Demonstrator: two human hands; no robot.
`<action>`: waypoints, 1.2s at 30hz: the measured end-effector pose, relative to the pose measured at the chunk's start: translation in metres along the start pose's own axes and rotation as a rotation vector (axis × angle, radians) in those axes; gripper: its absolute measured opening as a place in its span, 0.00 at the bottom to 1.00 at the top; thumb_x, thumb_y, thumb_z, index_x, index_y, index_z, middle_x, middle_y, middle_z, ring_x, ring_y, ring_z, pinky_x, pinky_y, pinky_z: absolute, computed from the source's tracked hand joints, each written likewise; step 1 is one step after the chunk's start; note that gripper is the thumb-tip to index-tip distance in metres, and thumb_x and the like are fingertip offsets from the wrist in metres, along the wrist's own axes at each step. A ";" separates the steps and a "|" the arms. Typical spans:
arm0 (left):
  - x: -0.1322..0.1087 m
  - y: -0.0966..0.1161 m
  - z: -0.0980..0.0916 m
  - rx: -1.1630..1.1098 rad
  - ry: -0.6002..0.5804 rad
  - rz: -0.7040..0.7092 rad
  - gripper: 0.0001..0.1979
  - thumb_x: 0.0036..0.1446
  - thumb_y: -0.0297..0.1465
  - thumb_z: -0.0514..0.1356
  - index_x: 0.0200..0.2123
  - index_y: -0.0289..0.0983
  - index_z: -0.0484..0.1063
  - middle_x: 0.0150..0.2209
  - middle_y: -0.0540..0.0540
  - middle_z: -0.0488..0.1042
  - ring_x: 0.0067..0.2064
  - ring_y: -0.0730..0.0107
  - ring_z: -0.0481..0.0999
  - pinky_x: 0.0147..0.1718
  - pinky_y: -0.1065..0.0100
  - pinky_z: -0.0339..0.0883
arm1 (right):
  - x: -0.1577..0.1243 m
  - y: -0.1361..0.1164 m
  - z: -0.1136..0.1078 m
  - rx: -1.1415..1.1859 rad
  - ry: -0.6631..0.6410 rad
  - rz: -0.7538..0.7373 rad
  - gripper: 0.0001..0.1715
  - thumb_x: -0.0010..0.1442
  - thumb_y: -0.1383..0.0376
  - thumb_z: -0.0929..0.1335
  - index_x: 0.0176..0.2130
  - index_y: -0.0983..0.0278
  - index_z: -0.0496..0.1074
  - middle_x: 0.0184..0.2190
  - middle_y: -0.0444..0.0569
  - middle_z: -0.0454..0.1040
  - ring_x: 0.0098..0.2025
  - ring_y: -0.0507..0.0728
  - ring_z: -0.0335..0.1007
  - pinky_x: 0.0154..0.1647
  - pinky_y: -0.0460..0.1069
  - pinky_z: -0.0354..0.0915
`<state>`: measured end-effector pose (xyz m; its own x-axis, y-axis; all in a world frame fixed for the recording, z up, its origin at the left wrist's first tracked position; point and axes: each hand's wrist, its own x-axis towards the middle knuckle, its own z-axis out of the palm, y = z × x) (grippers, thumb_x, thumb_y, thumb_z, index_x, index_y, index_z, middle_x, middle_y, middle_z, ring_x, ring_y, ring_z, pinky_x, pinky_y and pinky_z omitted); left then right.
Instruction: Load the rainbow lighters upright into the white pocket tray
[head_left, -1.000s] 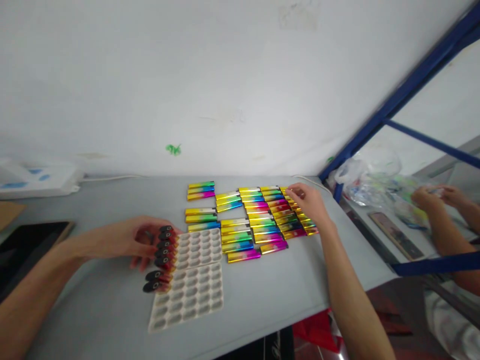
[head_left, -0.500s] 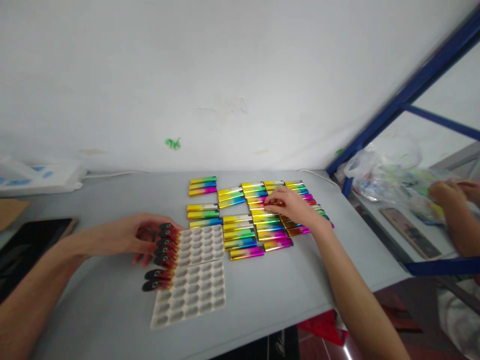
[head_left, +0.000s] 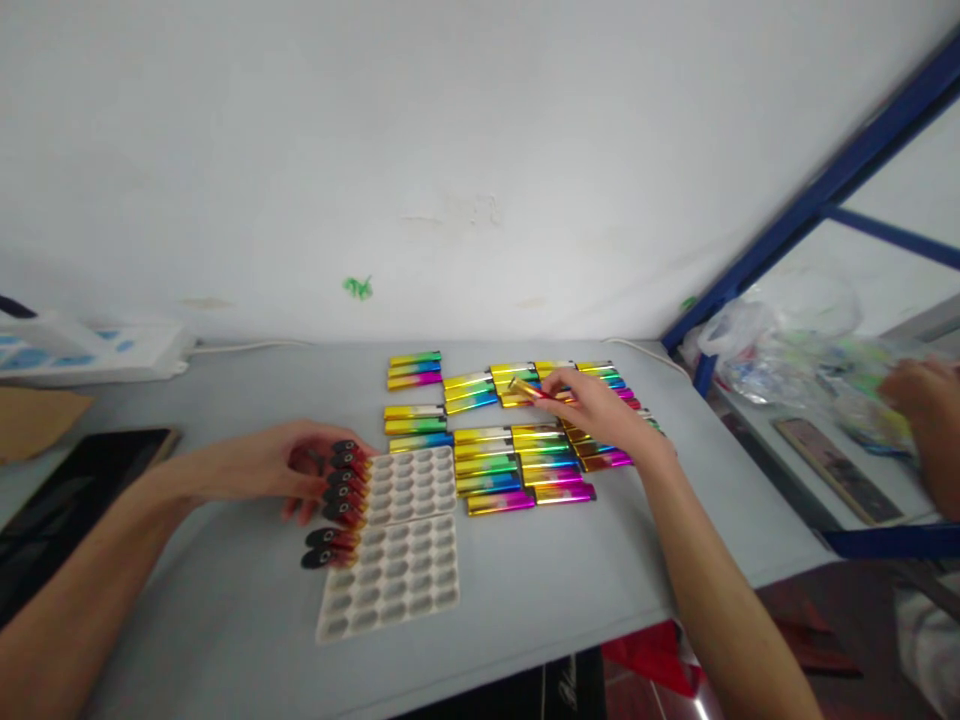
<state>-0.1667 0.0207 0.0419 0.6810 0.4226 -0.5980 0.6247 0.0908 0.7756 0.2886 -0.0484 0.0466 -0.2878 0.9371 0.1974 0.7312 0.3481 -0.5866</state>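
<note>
My right hand [head_left: 592,405] pinches a shiny gold-and-red lighter-like tube [head_left: 527,389], raised just above rows of similar metallic rainbow tubes [head_left: 487,465] on the grey table. My left hand [head_left: 300,465] curls around the upper left end of a white tray [head_left: 412,485] with rounded wells. Its thumb is beside several black-headed pieces with red bodies [head_left: 345,485], which lie along the tray's left edge. What the left fingers grip is hidden. A second white welled tray [head_left: 397,580] sits directly in front of the first, with two black-headed pieces [head_left: 322,548] at its upper left corner.
A dark phone [head_left: 82,480], a brown cardboard piece [head_left: 45,425] and a white power strip [head_left: 97,355] lie at left. Blue frame bars [head_left: 795,200] stand at right. Beyond them are plastic bags [head_left: 757,340], another phone [head_left: 836,470] and another person's hand [head_left: 926,400].
My right hand has lifted a gold-and-red tube from among the rows. My left hand stays at the tray's edge. The whole view has shifted slightly.
</note>
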 end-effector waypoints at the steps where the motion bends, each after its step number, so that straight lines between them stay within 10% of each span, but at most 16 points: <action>1: 0.000 0.001 0.000 0.013 0.001 -0.001 0.29 0.54 0.39 0.70 0.59 0.39 0.74 0.35 0.47 0.86 0.28 0.66 0.79 0.29 0.69 0.75 | -0.002 -0.003 0.000 0.062 0.058 0.015 0.17 0.72 0.50 0.70 0.47 0.59 0.75 0.44 0.51 0.80 0.43 0.61 0.76 0.46 0.55 0.71; 11: -0.003 0.013 0.006 -0.004 0.028 0.111 0.20 0.53 0.36 0.73 0.46 0.34 0.77 0.30 0.48 0.83 0.28 0.66 0.81 0.26 0.72 0.74 | -0.009 -0.075 0.038 0.664 0.406 0.167 0.21 0.64 0.44 0.73 0.40 0.57 0.76 0.35 0.47 0.77 0.40 0.59 0.76 0.42 0.54 0.73; 19: 0.003 0.007 0.004 0.043 -0.004 0.226 0.23 0.53 0.40 0.76 0.49 0.36 0.80 0.31 0.44 0.84 0.28 0.63 0.83 0.24 0.71 0.75 | -0.044 -0.180 0.105 1.066 0.066 0.161 0.20 0.71 0.43 0.67 0.47 0.54 0.67 0.36 0.46 0.78 0.30 0.55 0.73 0.31 0.51 0.72; 26: 0.004 0.006 0.004 0.049 -0.002 0.239 0.23 0.54 0.41 0.76 0.49 0.35 0.80 0.33 0.43 0.85 0.30 0.62 0.85 0.26 0.71 0.76 | -0.071 -0.210 0.159 0.877 0.124 0.232 0.22 0.71 0.44 0.68 0.38 0.57 0.68 0.27 0.41 0.67 0.28 0.53 0.60 0.27 0.49 0.59; 36: 0.005 0.004 0.002 0.052 -0.011 0.262 0.23 0.54 0.40 0.76 0.49 0.36 0.80 0.32 0.44 0.85 0.30 0.62 0.85 0.26 0.72 0.76 | -0.077 -0.219 0.165 0.560 0.299 0.298 0.29 0.69 0.48 0.68 0.23 0.59 0.59 0.18 0.38 0.57 0.23 0.51 0.50 0.26 0.50 0.47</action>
<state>-0.1600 0.0217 0.0412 0.8258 0.4160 -0.3808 0.4454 -0.0671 0.8928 0.0485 -0.2009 0.0302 0.1168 0.9851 0.1262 0.3006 0.0861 -0.9498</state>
